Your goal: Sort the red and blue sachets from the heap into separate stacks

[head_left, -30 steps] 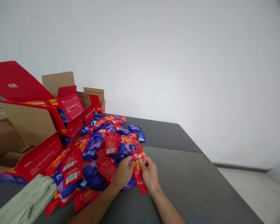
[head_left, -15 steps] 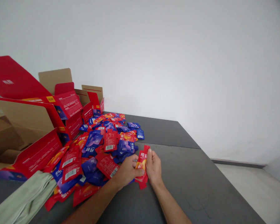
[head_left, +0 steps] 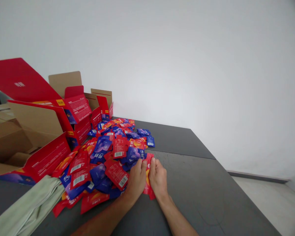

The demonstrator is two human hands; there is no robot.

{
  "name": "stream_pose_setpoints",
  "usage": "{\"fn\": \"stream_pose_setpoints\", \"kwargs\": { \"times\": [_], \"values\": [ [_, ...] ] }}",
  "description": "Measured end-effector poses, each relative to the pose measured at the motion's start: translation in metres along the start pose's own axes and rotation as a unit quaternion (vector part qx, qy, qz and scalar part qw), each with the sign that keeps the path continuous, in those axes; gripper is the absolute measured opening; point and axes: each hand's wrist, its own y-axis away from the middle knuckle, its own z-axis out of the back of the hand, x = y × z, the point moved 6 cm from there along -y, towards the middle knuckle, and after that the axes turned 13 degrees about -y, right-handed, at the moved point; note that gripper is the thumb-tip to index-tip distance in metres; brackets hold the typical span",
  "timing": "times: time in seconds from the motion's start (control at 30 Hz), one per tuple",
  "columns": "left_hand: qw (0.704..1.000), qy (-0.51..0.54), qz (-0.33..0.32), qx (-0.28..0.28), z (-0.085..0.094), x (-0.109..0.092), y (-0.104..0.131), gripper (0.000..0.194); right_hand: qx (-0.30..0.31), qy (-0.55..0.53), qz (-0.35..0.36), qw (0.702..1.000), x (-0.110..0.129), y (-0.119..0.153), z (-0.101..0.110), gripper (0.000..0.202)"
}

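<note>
Left hand (head_left: 136,177), right hand (head_left: 158,177): each grip narrow, holding red pouch (head_left: 147,184) between them; mixed pouches (head_left: 115,171) heaped leftward on dark worktop (head_left: 194,190).

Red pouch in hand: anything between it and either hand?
Nothing visible: the left hand and the right hand hold the red pouch directly, one at each side. The pouch pile lies beside the left hand.

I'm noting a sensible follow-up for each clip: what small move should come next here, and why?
Probably loosen the right hand slightly while the left hand holds the red pouch: both hands grip it from opposite sides and cover much of its front, so little of the print shows, and easing one should uncover more.
</note>
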Motion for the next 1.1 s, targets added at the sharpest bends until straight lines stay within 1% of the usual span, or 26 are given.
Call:
{"fn": "stream_pose_setpoints", "kwargs": {
  "times": [0.1,0.2,0.3,0.37,0.43,0.5,0.57,0.63,0.7,0.77,0.8,0.83,0.9,0.93,1.0,1.03,1.1],
  "values": [
    [0.999,-0.047,-0.012,0.017,0.001,-0.005,0.0,0.034,-0.008,-0.003,0.001,1.0,0.002,0.0,0.002,0.04],
    [0.997,-0.065,-0.028,0.031,0.004,-0.01,-0.001,0.034,-0.023,-0.019,-0.003,1.0,0.004,-0.001,0.007,0.041],
    [0.998,-0.039,-0.039,0.017,0.008,-0.013,-0.003,0.035,-0.037,-0.046,-0.012,0.998,0.004,-0.003,0.01,0.044],
    [0.999,-0.016,-0.041,0.007,0.008,-0.011,-0.003,0.036,-0.028,-0.075,-0.029,0.996,0.002,-0.004,0.01,0.047],
    [0.999,-0.012,-0.042,0.012,0.006,-0.008,-0.002,0.036,-0.003,-0.105,-0.045,0.993,0.0,-0.005,0.007,0.049],
    [0.998,-0.024,-0.057,0.031,0.002,-0.007,0.001,0.035,0.015,-0.123,-0.047,0.991,0.0,-0.004,0.005,0.049],
    [0.995,-0.042,-0.08,0.048,-0.002,-0.009,0.003,0.036,0.008,-0.114,-0.036,0.993,0.001,-0.003,0.007,0.048],
    [0.993,-0.059,-0.092,0.053,-0.004,-0.011,0.004,0.036,-0.01,-0.091,-0.027,0.995,0.003,-0.003,0.011,0.049],
    [0.992,-0.079,-0.088,0.048,-0.002,-0.01,0.001,0.036,-0.028,-0.07,-0.029,0.997,0.003,-0.005,0.019,0.051],
    [0.992,-0.094,-0.078,0.042,0.004,-0.006,-0.006,0.037,-0.053,-0.061,-0.047,0.996,-0.001,-0.01,0.033,0.053],
    [0.992,-0.097,-0.072,0.038,0.008,-0.003,-0.01,0.038,-0.077,-0.059,-0.063,0.993,-0.005,-0.013,0.042,0.055],
    [0.993,-0.095,-0.059,0.031,0.013,0.001,-0.014,0.04,-0.101,-0.067,-0.082,0.989,-0.01,-0.015,0.051,0.056],
    [0.997,-0.072,-0.026,0.011,0.022,0.008,-0.019,0.045,-0.114,-0.082,-0.098,0.985,-0.017,-0.019,0.061,0.056],
    [0.998,-0.056,-0.007,0.005,0.025,0.01,-0.02,0.047,-0.109,-0.085,-0.095,0.986,-0.018,-0.021,0.063,0.055],
    [1.0,-0.016,0.017,0.011,0.023,0.009,-0.016,0.052,-0.094,-0.077,-0.092,0.988,-0.02,-0.02,0.058,0.055],
    [1.0,0.003,0.02,0.024,0.018,0.006,-0.013,0.053,-0.089,-0.075,-0.087,0.989,-0.019,-0.019,0.053,0.055],
    [0.998,0.027,-0.011,0.051,0.008,-0.006,-0.005,0.051,-0.083,-0.071,-0.073,0.991,-0.015,-0.015,0.043,0.055]
  ]
}}
